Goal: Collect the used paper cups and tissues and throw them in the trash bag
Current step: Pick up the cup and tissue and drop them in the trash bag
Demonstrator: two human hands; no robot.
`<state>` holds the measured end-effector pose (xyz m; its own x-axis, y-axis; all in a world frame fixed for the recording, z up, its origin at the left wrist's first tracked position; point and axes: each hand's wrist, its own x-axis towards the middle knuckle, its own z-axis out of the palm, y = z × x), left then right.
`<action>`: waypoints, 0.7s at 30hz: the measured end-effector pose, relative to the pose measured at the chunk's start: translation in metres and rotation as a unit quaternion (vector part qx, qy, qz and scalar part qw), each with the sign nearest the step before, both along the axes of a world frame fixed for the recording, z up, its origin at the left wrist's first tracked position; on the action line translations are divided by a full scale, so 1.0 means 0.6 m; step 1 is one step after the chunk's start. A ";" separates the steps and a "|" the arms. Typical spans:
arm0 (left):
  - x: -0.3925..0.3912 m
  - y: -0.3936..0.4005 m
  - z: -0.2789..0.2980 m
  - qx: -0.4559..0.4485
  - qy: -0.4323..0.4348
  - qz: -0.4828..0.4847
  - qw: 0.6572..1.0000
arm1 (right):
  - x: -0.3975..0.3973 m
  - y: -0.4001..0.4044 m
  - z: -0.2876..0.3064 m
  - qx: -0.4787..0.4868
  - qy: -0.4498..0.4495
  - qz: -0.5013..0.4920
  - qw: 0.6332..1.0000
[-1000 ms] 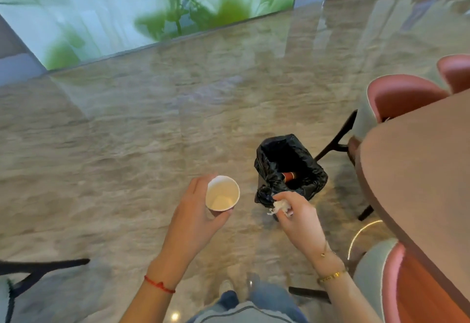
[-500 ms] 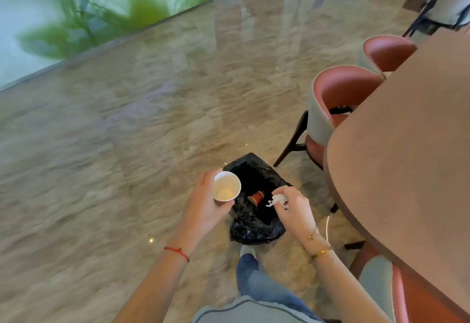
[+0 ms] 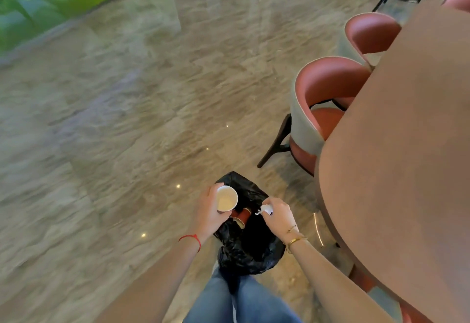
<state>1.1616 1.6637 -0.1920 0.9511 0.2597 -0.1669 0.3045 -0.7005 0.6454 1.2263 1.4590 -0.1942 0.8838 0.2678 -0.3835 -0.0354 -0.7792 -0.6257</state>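
The person stands over the black trash bag [image 3: 250, 249] on the marble floor [image 3: 114, 132], with both hands above its open mouth, so the step in hand appears to be the drop itself. To do it well, each hand should be squarely over the dark opening before anything is released, since the bag is soft and its rim sags unevenly; the cup would best go in first, tipped mouth-down in case any liquid remains, and the tissue let fall after it from low down so it does not drift out to the floor. The left hand [image 3: 209, 212] wraps its fingers and thumb round the side of a white paper cup [image 3: 227, 198], which is held mouth-up over the bag's left edge. The right hand [image 3: 278, 214] has its fingers curled and drawn together, pinching a crumpled white tissue [image 3: 264, 209] at the fingertips, just over the middle of the opening. Inside the bag at least one red paper cup [image 3: 243, 217] already lies on its side. A brown table [image 3: 407, 144] and pink chairs [image 3: 328, 99] stand just to the right.
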 end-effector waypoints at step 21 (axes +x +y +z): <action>0.082 0.033 0.002 0.012 0.034 -0.108 0.993 | 0.018 -0.032 -0.005 -0.031 -0.059 -0.031 0.997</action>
<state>1.2109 1.6836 -0.1909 0.9719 0.0547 -0.2291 0.1873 -0.7693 0.6108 1.2369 1.4398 -0.1969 0.9376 0.1905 -0.2908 -0.0136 -0.8157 -0.5783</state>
